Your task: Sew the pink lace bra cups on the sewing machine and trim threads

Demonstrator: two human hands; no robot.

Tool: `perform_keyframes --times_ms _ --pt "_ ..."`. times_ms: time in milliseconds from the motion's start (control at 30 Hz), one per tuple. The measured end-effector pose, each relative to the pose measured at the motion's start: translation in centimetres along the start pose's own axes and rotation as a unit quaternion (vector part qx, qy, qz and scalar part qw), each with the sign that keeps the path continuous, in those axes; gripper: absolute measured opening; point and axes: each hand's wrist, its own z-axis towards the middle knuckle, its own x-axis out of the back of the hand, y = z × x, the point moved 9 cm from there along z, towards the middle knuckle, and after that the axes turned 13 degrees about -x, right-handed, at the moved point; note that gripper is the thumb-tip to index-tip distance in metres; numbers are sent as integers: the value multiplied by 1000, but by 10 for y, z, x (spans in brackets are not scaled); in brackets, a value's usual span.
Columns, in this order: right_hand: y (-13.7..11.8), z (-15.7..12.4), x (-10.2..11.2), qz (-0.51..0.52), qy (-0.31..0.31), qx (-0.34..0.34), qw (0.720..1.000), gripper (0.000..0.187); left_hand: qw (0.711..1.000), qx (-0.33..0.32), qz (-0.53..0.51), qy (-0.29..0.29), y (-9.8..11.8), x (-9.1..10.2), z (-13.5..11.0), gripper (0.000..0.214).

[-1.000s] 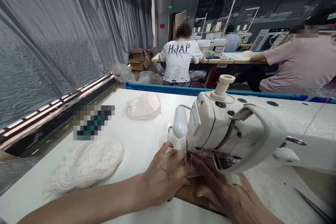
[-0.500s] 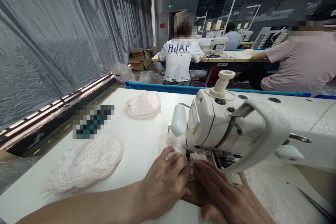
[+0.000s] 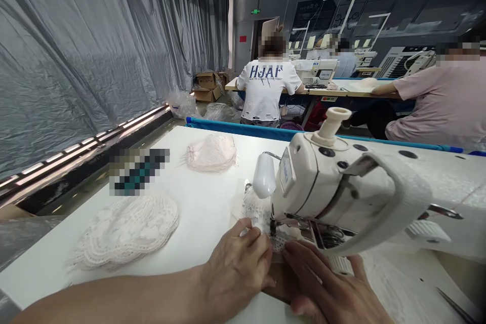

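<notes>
A strip of white lace (image 3: 255,206) lies under the presser foot (image 3: 273,228) of a white sewing machine (image 3: 304,177). My left hand (image 3: 243,258) is closed on the lace just left of the foot, its fingers bent. Flat beside it, my right hand (image 3: 326,278) presses on the cloth with fingers stretched out, their tips close to the needle area. The machine head partly hides the cloth there. Between my wrists shows a brown patch (image 3: 283,281) whose kind I cannot make out.
White lace pieces are stacked (image 3: 129,230) at left; a pale pink lace pile (image 3: 211,153) sits further back. Pointed metal tips, perhaps scissors (image 3: 453,301), lie at lower right, beside sheer white fabric (image 3: 395,283). Co-workers sit at another table (image 3: 353,92) ahead.
The camera view has turned slightly left, so most things appear further right. Both hands stay beside the presser foot, with the right fingertips now slightly nearer me.
</notes>
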Motion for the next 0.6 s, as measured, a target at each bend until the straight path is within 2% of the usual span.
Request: perform_keyframes --times_ms 267,400,500,600 --pt "10 -6 -11 -1 -51 -32 998 38 1000 15 11 -18 -15 -2 1 20" --pt "15 -3 -10 17 -38 -41 998 35 1000 29 0 -11 -33 -3 6 19" --pt "10 -1 -7 30 -20 -39 999 31 999 45 -10 -6 -44 -4 6 33" --pt "4 1 0 58 -8 -67 996 27 998 68 -13 -7 -35 -1 -8 39"
